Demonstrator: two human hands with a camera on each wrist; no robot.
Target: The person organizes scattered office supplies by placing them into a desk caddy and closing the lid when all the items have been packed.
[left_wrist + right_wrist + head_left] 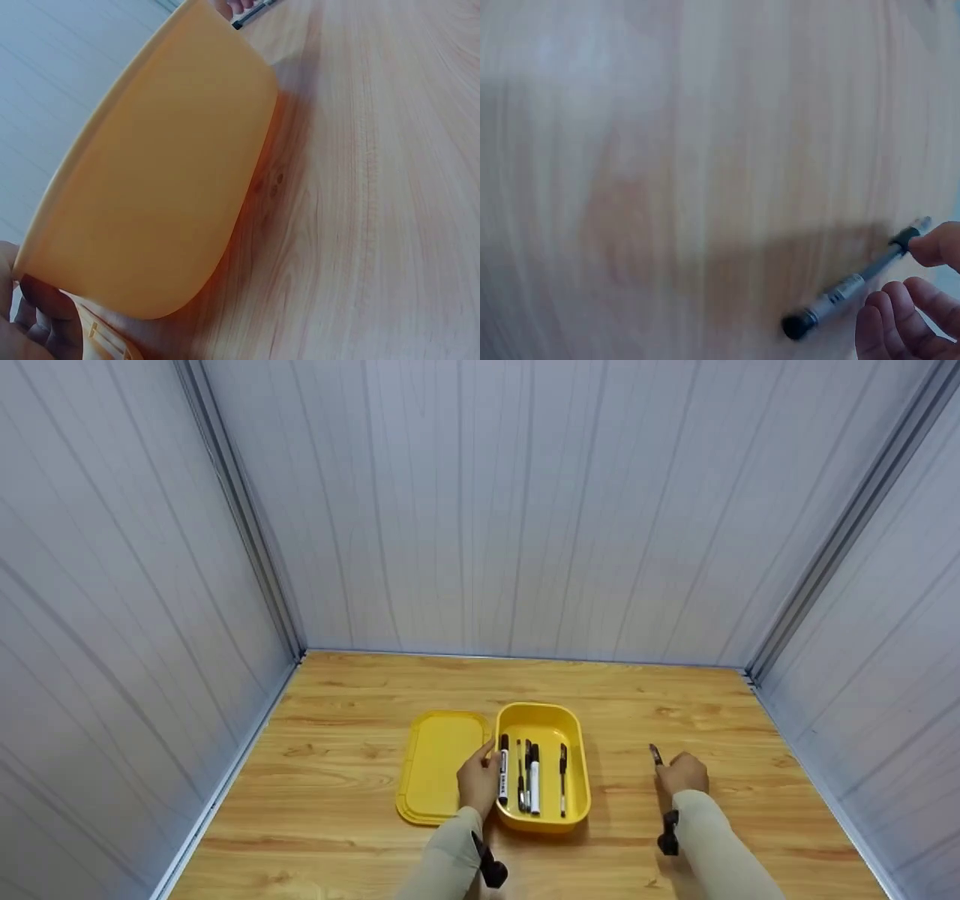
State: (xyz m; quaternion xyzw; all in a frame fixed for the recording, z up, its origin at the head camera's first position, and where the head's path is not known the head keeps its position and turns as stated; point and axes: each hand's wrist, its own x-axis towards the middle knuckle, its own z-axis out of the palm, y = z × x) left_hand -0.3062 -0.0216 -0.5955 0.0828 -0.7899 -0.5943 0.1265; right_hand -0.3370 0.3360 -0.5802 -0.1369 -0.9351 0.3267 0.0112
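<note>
A yellow plastic box (551, 721) stands on the wooden table, with pens and markers lying lengthwise inside. My left hand (478, 781) grips the rim on its left side; the left wrist view shows the fingers on both sides of that rim. To the right of the box, my right hand (685, 773) pinches a gel pen (838, 293) with a clear barrel and black ends, just over the table. Inside the box, a white marker with black cap (503, 769) lies along the left wall. Another white marker (535, 780) and several slim pens lie beside it.
A yellow lid (444, 761) lies flat on the table (360, 765) left of the box, close to my left hand. Pale panel walls (487, 510) enclose the table at the back and both sides.
</note>
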